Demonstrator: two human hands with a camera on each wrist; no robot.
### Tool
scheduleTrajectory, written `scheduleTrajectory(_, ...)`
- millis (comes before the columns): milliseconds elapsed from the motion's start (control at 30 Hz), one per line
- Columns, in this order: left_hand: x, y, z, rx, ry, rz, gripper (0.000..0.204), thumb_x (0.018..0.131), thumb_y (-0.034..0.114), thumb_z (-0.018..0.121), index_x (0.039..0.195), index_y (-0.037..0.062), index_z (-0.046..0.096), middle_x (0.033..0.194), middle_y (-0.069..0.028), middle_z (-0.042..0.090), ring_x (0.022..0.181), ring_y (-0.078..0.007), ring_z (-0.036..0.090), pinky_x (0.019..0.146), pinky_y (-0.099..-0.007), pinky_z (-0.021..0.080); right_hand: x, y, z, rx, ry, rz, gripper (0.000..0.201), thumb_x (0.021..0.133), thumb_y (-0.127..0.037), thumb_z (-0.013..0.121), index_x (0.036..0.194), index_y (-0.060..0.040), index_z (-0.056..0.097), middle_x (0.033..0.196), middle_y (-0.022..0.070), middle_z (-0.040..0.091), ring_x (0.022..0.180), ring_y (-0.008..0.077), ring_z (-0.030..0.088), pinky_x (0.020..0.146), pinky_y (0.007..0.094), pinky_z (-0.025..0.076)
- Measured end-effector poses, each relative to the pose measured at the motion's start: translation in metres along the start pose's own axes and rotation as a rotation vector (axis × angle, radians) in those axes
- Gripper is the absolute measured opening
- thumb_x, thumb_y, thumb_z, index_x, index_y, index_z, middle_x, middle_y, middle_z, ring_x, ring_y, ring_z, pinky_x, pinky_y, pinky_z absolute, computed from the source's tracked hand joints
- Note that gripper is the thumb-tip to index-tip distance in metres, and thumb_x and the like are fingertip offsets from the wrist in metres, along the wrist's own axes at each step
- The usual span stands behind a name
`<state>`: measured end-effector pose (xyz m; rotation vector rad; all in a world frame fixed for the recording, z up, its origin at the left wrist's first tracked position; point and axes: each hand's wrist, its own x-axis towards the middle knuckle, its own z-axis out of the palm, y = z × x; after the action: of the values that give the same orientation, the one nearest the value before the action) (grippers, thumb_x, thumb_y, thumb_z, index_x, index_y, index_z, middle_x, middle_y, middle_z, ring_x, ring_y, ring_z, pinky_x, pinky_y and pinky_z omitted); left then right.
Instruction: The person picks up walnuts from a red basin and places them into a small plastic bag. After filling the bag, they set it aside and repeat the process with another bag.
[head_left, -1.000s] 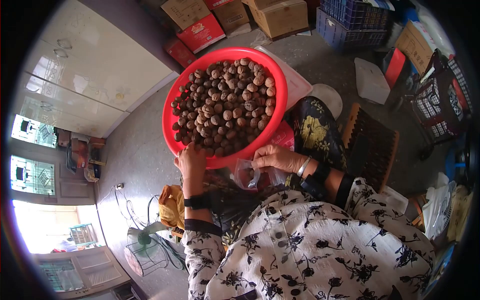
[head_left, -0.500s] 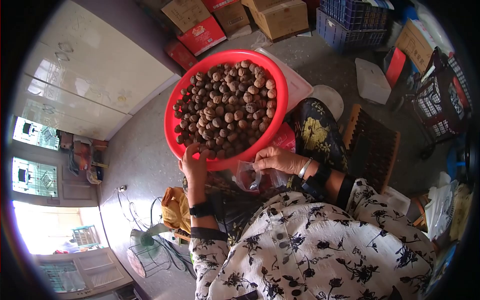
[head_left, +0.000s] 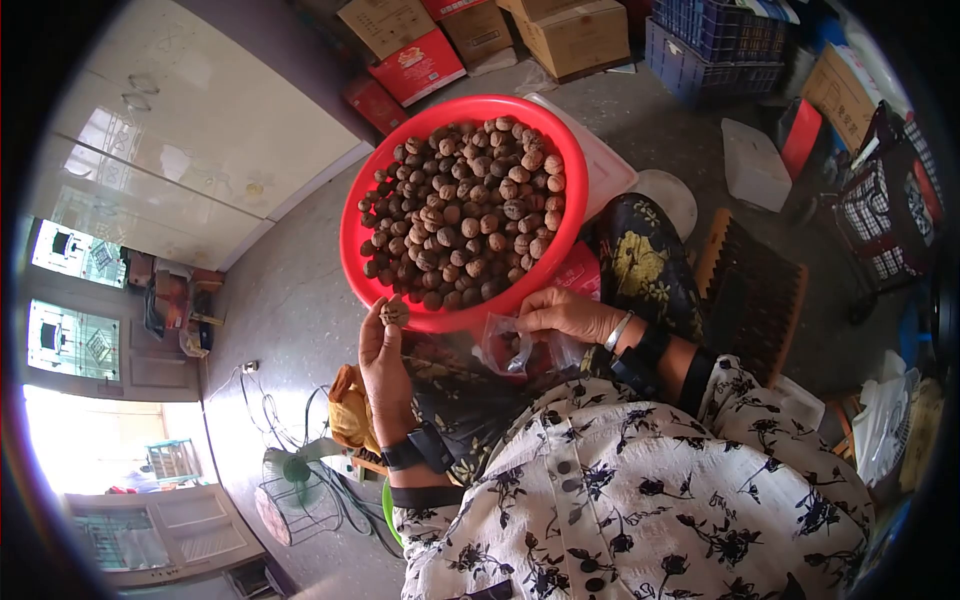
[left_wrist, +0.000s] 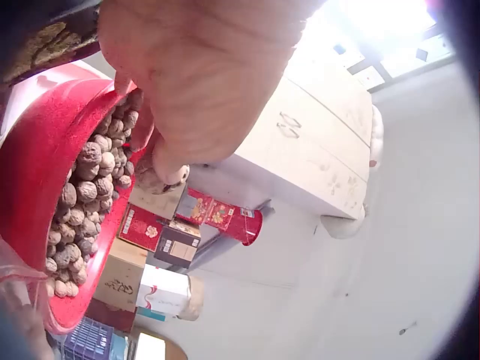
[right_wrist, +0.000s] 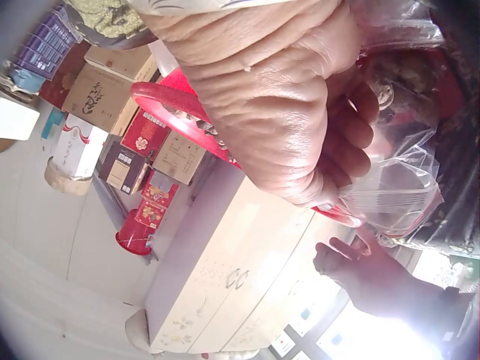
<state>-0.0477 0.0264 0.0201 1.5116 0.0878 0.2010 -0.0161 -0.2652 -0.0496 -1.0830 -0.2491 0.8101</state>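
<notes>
A wide red basin (head_left: 352, 268) full of brown walnuts (head_left: 470, 227) sits in front of the person. At its near left edge the left hand (head_left: 384, 375) pinches one walnut (head_left: 394, 312) between thumb and fingers; the left wrist view shows that walnut (left_wrist: 154, 174) partly behind the hand (left_wrist: 202, 82). The right hand (head_left: 570, 316) grips the rim of a clear plastic bag (head_left: 503, 345) by the basin's near side. In the right wrist view the curled fingers of this hand (right_wrist: 277, 105) hold the bag (right_wrist: 394, 187), with dark round things inside it.
Cardboard boxes (head_left: 575, 40) and blue crates (head_left: 700, 65) stand at the back. A brown ridged wooden piece (head_left: 750, 295) lies to the right, near a checked cart (head_left: 885, 210). A green fan (head_left: 290, 468) and cables are at the lower left, below white cabinets (head_left: 200, 110).
The left hand has drawn back from the walnuts at the basin's near edge and turned, now with a walnut in its fingertips. The right hand still holds the bag.
</notes>
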Motion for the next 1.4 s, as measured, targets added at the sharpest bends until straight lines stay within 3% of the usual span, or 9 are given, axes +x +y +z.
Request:
scheduleTrajectory(267,-0.005,0.003,0.003,-0.111,-0.038,-0.083,0.039,0.101,0.014,0.056,0.137,-0.0006,0.053,0.126,-0.0099,0.063,0.112,-0.0169,0.060,0.100,-0.0313,0.046,0.000,0.003,-0.002,0.014,0.003,0.005,0.018,0.095,-0.021,0.066,0.087,-0.0055,0.070,0.073,-0.0018,0.061,0.065,0.0073,0.052,0.063,0.0235,0.042)
scheduleTrajectory(433,-0.016,0.014,0.016,-0.036,-0.272,-0.179,0.037,0.099,0.019,0.062,0.131,0.0002,0.057,0.118,-0.0083,0.066,0.105,-0.0153,0.063,0.095,-0.0311,0.049,-0.001,-0.001,0.000,-0.025,-0.001,-0.003,0.019,0.094,-0.021,0.068,0.086,-0.0038,0.069,0.072,-0.0006,0.060,0.064,0.0074,0.051,0.062,0.0235,0.041)
scheduleTrajectory(633,-0.021,0.015,0.039,-0.023,-0.459,-0.361,0.040,0.083,-0.005,0.073,0.121,-0.0016,0.061,0.110,-0.0075,0.069,0.101,-0.0146,0.065,0.092,-0.0302,0.053,0.001,0.001,0.001,0.069,0.001,0.008,0.018,0.092,-0.020,0.070,0.085,-0.0033,0.068,0.072,0.0003,0.060,0.064,0.0081,0.051,0.062,0.0237,0.041)
scheduleTrajectory(733,-0.024,0.014,0.052,0.248,-0.532,-0.305,0.040,0.081,0.001,0.076,0.119,0.0014,0.064,0.109,-0.0077,0.070,0.100,-0.0156,0.067,0.088,-0.0299,0.054,0.001,0.002,0.001,0.081,0.006,0.021,0.018,0.092,-0.020,0.070,0.085,-0.0034,0.067,0.073,0.0006,0.060,0.064,0.0084,0.052,0.062,0.0236,0.041)
scheduleTrajectory(800,-0.025,0.021,0.062,0.772,-0.554,-0.058,0.040,0.076,0.009,0.080,0.114,0.0039,0.067,0.106,-0.0100,0.069,0.097,-0.0219,0.068,0.084,-0.0323,0.054,0.000,0.001,0.001,0.084,0.012,0.025,0.018,0.092,-0.020,0.070,0.086,-0.0033,0.067,0.073,0.0008,0.060,0.064,0.0085,0.052,0.062,0.0236,0.041)
scheduleTrajectory(1033,-0.027,0.026,0.072,0.873,-0.523,0.067,0.033,0.076,0.014,0.080,0.106,0.0054,0.069,0.097,-0.0130,0.066,0.089,-0.0305,0.067,0.079,-0.0375,0.054,0.001,0.001,0.001,0.096,0.022,0.030,0.017,0.093,-0.019,0.069,0.086,-0.0033,0.068,0.072,0.0012,0.060,0.064,0.0089,0.053,0.062,0.0235,0.042)
scheduleTrajectory(1100,-0.025,0.016,0.067,0.821,-0.420,0.144,0.030,0.074,0.005,0.079,0.103,0.0053,0.071,0.087,-0.0034,0.064,0.068,-0.0123,0.055,0.065,-0.0267,0.049,0.001,0.002,0.001,0.092,0.013,0.022,0.016,0.093,-0.018,0.069,0.086,-0.0034,0.068,0.072,0.0012,0.060,0.064,0.0089,0.053,0.062,0.0235,0.042)
scheduleTrajectory(1133,-0.023,0.013,0.063,0.821,-0.420,0.144,0.030,0.074,0.005,0.079,0.103,0.0053,0.071,0.087,-0.0034,0.064,0.068,-0.0123,0.055,0.065,-0.0267,0.049,0.001,0.002,0.001,0.088,0.006,0.013,0.016,0.093,-0.018,0.069,0.087,-0.0035,0.068,0.072,0.0012,0.060,0.064,0.0089,0.053,0.062,0.0235,0.042)
scheduleTrajectory(1400,0.036,-0.014,0.019,1.062,-0.147,0.185,0.015,0.084,0.016,0.069,0.096,0.0075,0.071,0.093,-0.0110,0.069,0.086,-0.0271,0.064,0.079,-0.0389,0.051,0.000,0.002,0.000,0.038,-0.022,-0.026,0.017,0.094,-0.020,0.068,0.086,-0.0042,0.069,0.072,-0.0006,0.061,0.064,0.0075,0.051,0.062,0.0233,0.042)
